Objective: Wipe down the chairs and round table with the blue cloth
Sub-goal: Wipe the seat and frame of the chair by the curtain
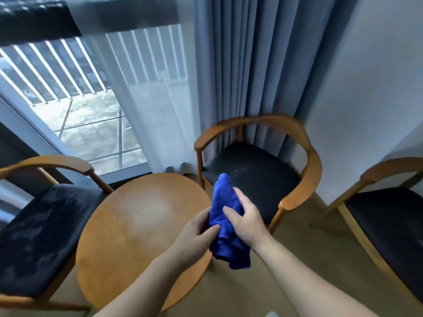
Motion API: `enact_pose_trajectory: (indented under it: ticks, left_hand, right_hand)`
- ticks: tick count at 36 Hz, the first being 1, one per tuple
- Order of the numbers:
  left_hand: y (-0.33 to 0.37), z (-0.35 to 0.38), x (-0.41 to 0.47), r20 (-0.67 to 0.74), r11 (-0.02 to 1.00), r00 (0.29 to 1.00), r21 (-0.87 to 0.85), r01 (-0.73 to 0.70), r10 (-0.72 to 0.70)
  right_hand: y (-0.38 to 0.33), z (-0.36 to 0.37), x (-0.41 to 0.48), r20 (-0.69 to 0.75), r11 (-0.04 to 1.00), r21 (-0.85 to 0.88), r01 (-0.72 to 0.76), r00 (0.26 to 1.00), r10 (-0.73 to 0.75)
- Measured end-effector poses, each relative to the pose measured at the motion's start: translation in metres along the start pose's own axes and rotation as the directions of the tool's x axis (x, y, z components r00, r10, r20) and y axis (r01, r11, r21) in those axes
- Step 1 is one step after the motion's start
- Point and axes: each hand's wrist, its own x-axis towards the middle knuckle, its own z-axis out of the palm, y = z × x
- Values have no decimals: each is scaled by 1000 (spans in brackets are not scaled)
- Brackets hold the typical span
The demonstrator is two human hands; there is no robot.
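near table (137, 213), left hand (196, 234), right hand (248, 223) holding blue cloth (226, 244), seemingly bunched

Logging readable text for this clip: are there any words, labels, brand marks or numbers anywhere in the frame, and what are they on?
None: no readable text anywhere in this frame.
The blue cloth, held by the left hand and the right hand, shows no tag or label.
The round table, the chairs, the curtain and the wall carry no print or sign.
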Motion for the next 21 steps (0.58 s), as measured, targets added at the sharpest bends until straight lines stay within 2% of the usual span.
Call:
enact_pose_trajectory:
  ticks: [5, 10, 21]
  left_hand:
    - [25, 61, 39, -8, 999, 1000, -37, 4, -4]
    - [50, 113, 67, -11, 998, 1000, -54, -22, 22]
    - [63, 130, 130, 71, 999, 997, 1, -43, 43]
  right_hand:
    - [4, -76, 12, 19, 997, -83, 0, 1000, 2]
    - [1, -139, 18, 24, 997, -73, 5, 1000, -3]
    - [-3, -198, 59, -12, 994, -95, 60, 998, -61]
